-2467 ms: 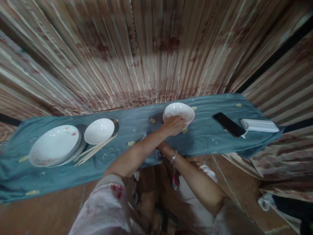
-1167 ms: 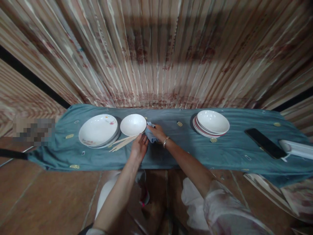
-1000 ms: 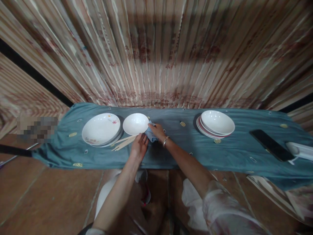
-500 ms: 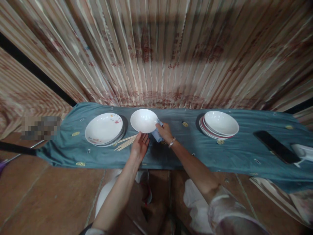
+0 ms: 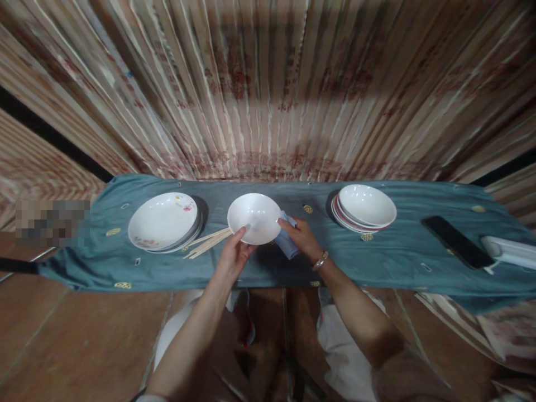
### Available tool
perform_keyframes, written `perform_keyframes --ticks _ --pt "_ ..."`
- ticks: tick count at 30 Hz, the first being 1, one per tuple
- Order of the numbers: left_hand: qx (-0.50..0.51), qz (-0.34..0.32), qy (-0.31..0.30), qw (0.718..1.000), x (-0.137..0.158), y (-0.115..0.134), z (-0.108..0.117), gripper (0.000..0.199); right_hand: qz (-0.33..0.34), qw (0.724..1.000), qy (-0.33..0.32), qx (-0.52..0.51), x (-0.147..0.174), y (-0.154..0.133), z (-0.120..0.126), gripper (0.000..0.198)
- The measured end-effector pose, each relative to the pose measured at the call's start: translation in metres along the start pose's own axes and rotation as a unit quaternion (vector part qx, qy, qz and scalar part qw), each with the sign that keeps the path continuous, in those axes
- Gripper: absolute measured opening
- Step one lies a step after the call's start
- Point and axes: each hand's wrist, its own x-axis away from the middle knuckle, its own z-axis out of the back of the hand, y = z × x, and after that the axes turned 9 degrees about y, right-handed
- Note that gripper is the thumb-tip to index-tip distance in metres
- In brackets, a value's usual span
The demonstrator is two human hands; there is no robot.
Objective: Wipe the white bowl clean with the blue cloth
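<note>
- With our left hand point(image 5: 234, 252) we grip the near left rim of a white ceramic bowl point(image 5: 254, 216), the thumb over its inner wall and the other fingers beneath.
- Our right hand point(image 5: 302, 235), a silver bracelet point(image 5: 320, 261) at its wrist, pinches a blue cloth point(image 5: 288, 245) at the bowl's right rim; the cloth's loose end hangs below.
- We have the bowl in front of us, between a stack of floral-patterned dishes point(image 5: 162, 220) on the left and a stack of white bowls point(image 5: 367, 205) on the right.
- Wooden chopsticks point(image 5: 207, 244) lie beside our left hand, on the teal tablecloth point(image 5: 419, 201).
- Farther right we see a black smartphone point(image 5: 457, 242).
</note>
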Motion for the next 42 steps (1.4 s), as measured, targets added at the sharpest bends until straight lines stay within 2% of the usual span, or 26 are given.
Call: perform_keyframes --ticks 2,6,8,10,13,14,16,19,22,28,31,34,38,42 --pt "-0.019 -0.011 0.009 1.0 -0.001 -0.005 0.001 0.029 0.018 0.998 0.037 0.037 -0.003 -0.002 0.015 0.041" --pt "-0.065 -0.019 0.006 0.998 0.0 -0.015 0.0 0.027 0.089 0.977 0.173 0.083 -0.004 -0.012 0.04 0.039" --pt "-0.077 -0.005 -0.001 0.997 0.0 -0.022 -0.003 0.031 0.124 0.968 0.192 0.102 -0.001 -0.018 0.043 0.046" --pt "-0.081 0.016 -0.013 0.997 0.0 -0.028 -0.007 0.034 0.168 0.964 0.159 0.133 0.006 -0.021 0.038 0.051" --pt "-0.079 0.038 -0.037 0.995 -0.001 -0.038 -0.013 0.034 0.246 0.946 0.008 0.209 0.016 -0.02 0.024 0.055" --pt "-0.08 0.042 -0.044 0.995 -0.001 -0.041 -0.015 0.034 0.256 0.937 -0.039 0.236 0.019 -0.017 0.018 0.056" --pt "-0.083 0.04 -0.053 0.994 -0.001 -0.046 -0.017 0.033 0.256 0.92 -0.092 0.283 0.022 -0.011 0.01 0.056" --pt "-0.087 0.031 -0.057 0.994 -0.002 -0.051 -0.02 0.034 0.248 0.91 -0.13 0.305 0.023 -0.001 0.004 0.049" --pt "-0.087 0.024 -0.058 0.994 -0.005 -0.053 -0.02 0.037 0.248 0.915 -0.162 0.273 0.022 0.002 0.003 0.046" --pt "-0.092 -0.003 -0.048 0.995 -0.011 -0.053 -0.015 0.039 0.253 0.919 -0.224 0.203 0.018 -0.012 0.008 0.039" --pt "-0.103 -0.001 -0.046 0.994 -0.014 -0.051 -0.015 0.037 0.239 0.91 -0.234 0.246 0.018 -0.017 0.014 0.034" --pt "-0.111 -0.011 -0.032 0.993 -0.014 -0.051 -0.018 0.042 0.224 0.885 -0.209 0.351 0.02 -0.017 0.021 0.026" --pt "-0.111 -0.026 -0.023 0.993 -0.011 -0.052 -0.023 0.061 0.199 0.844 -0.144 0.478 0.021 -0.015 0.026 0.027" --pt "-0.103 -0.018 -0.039 0.994 -0.007 -0.053 -0.027 0.058 0.18 0.838 -0.054 0.512 0.013 -0.009 0.027 0.029"
